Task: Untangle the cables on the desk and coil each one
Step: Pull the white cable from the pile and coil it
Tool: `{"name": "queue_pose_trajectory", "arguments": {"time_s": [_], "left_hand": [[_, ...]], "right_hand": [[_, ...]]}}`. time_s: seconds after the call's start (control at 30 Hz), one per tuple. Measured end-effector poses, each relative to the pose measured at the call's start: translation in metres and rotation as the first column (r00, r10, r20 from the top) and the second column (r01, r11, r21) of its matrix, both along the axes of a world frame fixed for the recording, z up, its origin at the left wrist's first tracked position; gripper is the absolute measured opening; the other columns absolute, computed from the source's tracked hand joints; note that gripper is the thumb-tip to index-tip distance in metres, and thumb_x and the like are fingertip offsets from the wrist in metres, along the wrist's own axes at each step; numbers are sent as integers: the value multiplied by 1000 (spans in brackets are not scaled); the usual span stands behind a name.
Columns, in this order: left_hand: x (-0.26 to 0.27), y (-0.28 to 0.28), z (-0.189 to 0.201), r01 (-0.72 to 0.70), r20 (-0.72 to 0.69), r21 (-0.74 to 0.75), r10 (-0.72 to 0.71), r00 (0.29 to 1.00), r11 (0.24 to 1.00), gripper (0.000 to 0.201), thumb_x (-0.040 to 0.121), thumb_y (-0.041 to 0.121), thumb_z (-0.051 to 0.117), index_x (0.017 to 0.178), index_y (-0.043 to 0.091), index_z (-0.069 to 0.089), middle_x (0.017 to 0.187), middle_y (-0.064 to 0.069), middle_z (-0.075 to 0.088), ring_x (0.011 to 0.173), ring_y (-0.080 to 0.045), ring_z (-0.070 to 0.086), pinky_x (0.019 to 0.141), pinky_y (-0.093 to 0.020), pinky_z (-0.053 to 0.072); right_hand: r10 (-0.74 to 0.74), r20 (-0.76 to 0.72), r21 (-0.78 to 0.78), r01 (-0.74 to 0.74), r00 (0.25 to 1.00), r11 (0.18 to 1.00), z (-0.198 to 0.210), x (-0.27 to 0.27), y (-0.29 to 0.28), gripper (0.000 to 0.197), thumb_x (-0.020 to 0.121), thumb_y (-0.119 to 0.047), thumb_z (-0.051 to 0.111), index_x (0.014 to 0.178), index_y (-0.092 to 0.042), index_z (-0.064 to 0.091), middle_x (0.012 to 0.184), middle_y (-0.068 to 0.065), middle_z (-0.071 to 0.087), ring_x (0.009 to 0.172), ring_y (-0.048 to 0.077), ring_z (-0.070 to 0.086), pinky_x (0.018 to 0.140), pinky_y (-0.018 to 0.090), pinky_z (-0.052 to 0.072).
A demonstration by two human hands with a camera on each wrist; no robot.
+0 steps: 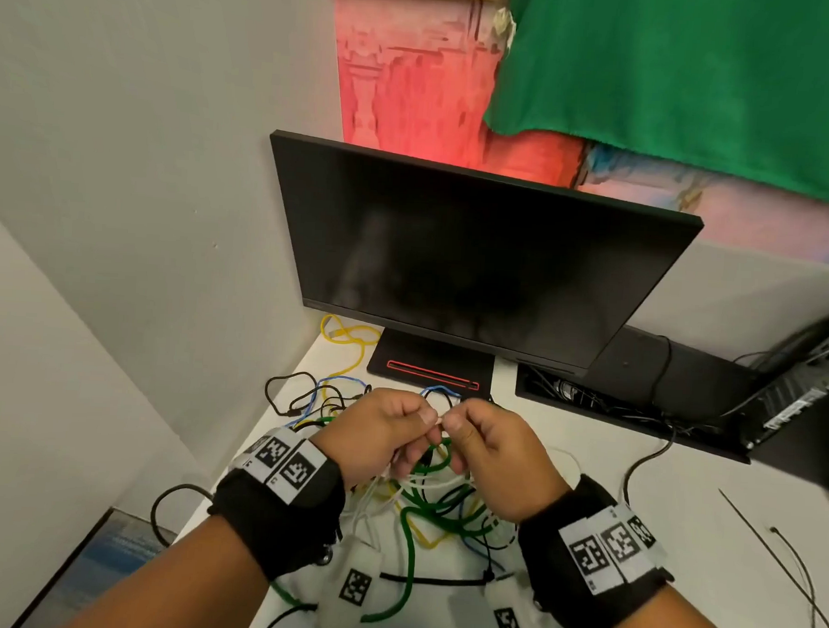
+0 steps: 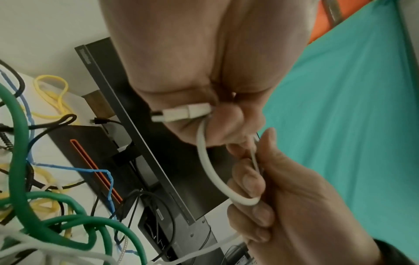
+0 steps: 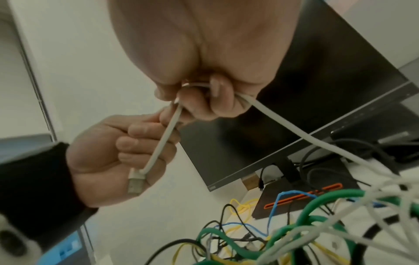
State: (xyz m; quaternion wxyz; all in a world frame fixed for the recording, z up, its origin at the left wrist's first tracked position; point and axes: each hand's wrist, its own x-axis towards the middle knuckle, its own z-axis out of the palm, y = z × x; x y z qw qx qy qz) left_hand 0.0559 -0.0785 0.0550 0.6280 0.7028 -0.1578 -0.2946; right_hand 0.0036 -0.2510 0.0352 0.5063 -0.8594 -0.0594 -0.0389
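**Both hands on one white cable above the tangle**

We start with the biggest thing on the desk (image 1: 711, 502): a dark monitor (image 1: 469, 263), switched off, standing on a black base with a red slot. To its right an open black cable tray (image 1: 640, 405) sits set into the white surface, holding dark wires. Further right two thin black zip ties (image 1: 795, 555) lie loose.

In front of the monitor base we see the tangle of cables (image 1: 439, 504), spread across the desk between and below our wrists. A thick green cable (image 1: 408, 541) loops through it, crossing white, black and yellow strands. A yellow cable (image 1: 353, 339) lies in loose bends by the left wall near the monitor base, and a thin blue cable (image 1: 439, 390) arches just in front of that base. A black cable (image 1: 281, 393) curls on the left side.

Our left hand (image 1: 386, 433) and right hand (image 1: 491, 449) are raised over the tangle, thumbs almost touching. Both grip the same white cable (image 2: 208, 161). The left hand's fingers are curled around it, with its white USB plug (image 3: 136, 181) sticking out at the heel of the palm. The right hand pinches the cable a little further along with curled fingers; from there the cable runs down into the tangle. Between the two hands the cable forms a short slack bow.
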Motion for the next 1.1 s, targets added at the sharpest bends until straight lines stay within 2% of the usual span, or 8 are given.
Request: {"name": "queue_pose_trajectory", "arguments": {"time_s": [0.13, 0.23, 0.37, 0.53, 0.73, 0.83, 0.93, 1.1], "left_hand": [[3, -2, -2, -36, 153, 179, 8, 988, 983, 21, 95, 17, 59, 81, 12, 74, 70, -6, 70, 64, -13, 62, 68, -34, 53], [11, 7, -4, -63, 238, 367, -29, 971, 928, 13, 88, 15, 64, 81, 19, 74, 71, -9, 70, 64, -15, 64, 70, -36, 55], [9, 11, -6, -10, 87, 226, -9, 996, 974, 4, 85, 5, 71, 86, 9, 70, 63, 0, 68, 59, -12, 65, 58, -25, 54], [3, 2, -13, -132, 254, 54, 114, 960, 990, 16, 78, 8, 78, 74, 19, 69, 66, 9, 60, 64, -8, 53, 63, -17, 47], [5, 2, -25, -242, 462, 182, 134, 877, 953, 24, 73, 7, 80, 75, 21, 61, 70, 5, 59, 59, 1, 50, 60, -10, 42], [4, 2, -23, -44, 274, 137, 5, 962, 990, 21, 73, 2, 70, 76, 22, 69, 67, 9, 65, 62, -1, 58, 65, -14, 46], [1, -6, -22, -108, -17, -115, 107, 994, 987, 20, 57, 0, 55, 59, 12, 70, 66, -11, 67, 75, -29, 64, 76, -35, 52], [-7, -13, -12, -312, -500, -422, 69, 863, 851, 8, 46, 5, 49, 54, 6, 52, 54, -10, 43, 50, -24, 48, 48, -29, 40]], "right_hand": [[-166, 82, -101, 174, 983, 979, -11, 7, 0, 30, 100, -33, 54, 70, -31, 55, 58, -10, 51, 58, 4, 49, 54, 19, 38], [-241, 55, -153, 247, 969, 957, -20, 9, -3, 29, 101, -36, 51, 75, -24, 56, 64, -5, 56, 61, 8, 51, 59, 28, 44], [-248, 32, -128, 250, 968, 960, -24, 9, -6, 27, 101, -35, 51, 79, -21, 59, 70, 0, 61, 67, 14, 55, 62, 28, 45], [-165, 22, -50, 166, 986, 985, -25, 7, -1, 29, 102, -25, 50, 74, -29, 55, 70, -3, 58, 67, 8, 52, 59, 15, 39], [-105, -8, 124, 105, 994, 987, -25, 2, -6, 34, 103, -22, 49, 71, -27, 59, 58, -17, 52, 54, 0, 45, 55, 13, 36], [-31, -27, 166, 35, 999, 985, -23, 1, -5, 37, 104, -22, 47, 71, -33, 60, 55, -17, 51, 51, -1, 44, 53, 11, 35], [-12, -19, 208, 16, 1000, 978, -21, 2, -1, 39, 105, -21, 45, 70, -32, 59, 55, -18, 52, 51, -1, 46, 53, 12, 36], [-20, 40, 182, 12, 999, 983, -18, 6, 3, 32, 101, -31, 46, 71, -30, 56, 58, -15, 52, 54, 1, 44, 57, 16, 37]]}}
